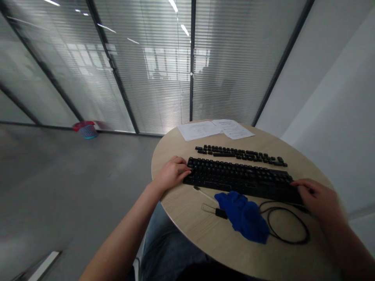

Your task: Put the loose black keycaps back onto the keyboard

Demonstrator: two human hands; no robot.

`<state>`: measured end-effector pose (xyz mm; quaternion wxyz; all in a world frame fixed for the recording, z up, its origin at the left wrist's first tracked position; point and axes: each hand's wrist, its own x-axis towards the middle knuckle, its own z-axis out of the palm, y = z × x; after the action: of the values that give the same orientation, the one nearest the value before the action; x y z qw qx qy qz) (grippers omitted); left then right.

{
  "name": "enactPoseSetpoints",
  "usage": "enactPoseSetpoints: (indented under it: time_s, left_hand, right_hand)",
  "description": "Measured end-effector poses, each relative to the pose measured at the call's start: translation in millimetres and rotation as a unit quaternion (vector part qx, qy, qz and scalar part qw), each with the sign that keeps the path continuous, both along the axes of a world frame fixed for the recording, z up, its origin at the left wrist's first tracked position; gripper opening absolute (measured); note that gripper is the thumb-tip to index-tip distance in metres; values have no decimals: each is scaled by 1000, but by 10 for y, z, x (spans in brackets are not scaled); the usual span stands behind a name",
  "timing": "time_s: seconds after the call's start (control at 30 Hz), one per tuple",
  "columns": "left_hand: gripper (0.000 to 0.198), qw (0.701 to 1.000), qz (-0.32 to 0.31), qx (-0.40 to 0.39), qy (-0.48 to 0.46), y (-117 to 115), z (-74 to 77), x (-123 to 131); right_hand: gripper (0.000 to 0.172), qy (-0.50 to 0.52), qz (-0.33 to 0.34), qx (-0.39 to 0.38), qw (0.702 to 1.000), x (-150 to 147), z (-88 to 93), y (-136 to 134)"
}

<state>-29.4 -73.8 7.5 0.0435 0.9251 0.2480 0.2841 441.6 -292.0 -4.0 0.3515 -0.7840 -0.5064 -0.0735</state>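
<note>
A black keyboard [234,177] lies across the round table, with some of its front keys off. My left hand [175,171] grips its left end, thumb and fingers closed on the edge. At the opposite end, my right hand [318,197] has its fingers pinched on the keyboard's right edge. Loose black keycaps [243,154] stand in rows just beyond the keyboard. On the near side are a crumpled blue cloth [246,216], a wire keycap puller [215,211] with a black handle, and a thin brush [205,193] partly under the cloth.
The round wooden table [199,234] has its curved edge close to my legs. Two printed sheets [216,129] lie at its far side. A black cable [288,242] is coiled near my right hand. A plastic basket [86,129] stands on the floor by the glass partition [158,89].
</note>
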Motion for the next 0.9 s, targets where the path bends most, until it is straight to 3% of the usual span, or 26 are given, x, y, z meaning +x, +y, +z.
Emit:
enactPoseSetpoints:
  time_s: [0.2, 0.3, 0.4, 0.53, 0.7, 0.8, 0.9]
  left_hand:
    - [22, 1000, 15, 0, 6, -47, -13, -22]
    - [23, 1000, 13, -1, 13, -54, -8, -27]
    - [22, 1000, 10, -1, 25, -50, -2, -21]
    - [25, 999, 14, -2, 31, -24, -2, -9]
    - [25, 999, 7, -13, 34, 37, 0, -4]
    - [24, 999, 7, -22, 30, 59, 3, -5]
    - [24, 999, 14, -34, 36, 54, 14, -8]
  right_hand:
    - [32, -66, 38, -2, 997, 139, -212, 75]
    - [29, -113, 57, -2, 992, 137, -187, 91]
    - [25, -184, 118, -2, 976, -22, 18, 115]
    - [27, -246, 216, 23, 945, -466, 481, 297]
    - [30, -232, 290, -55, 927, -1092, 967, 986]
    - [29, -194, 287, -118, 931, -1338, 1037, 1617]
    - [28, -160, 278, -163, 933, -1480, 980, 2244]
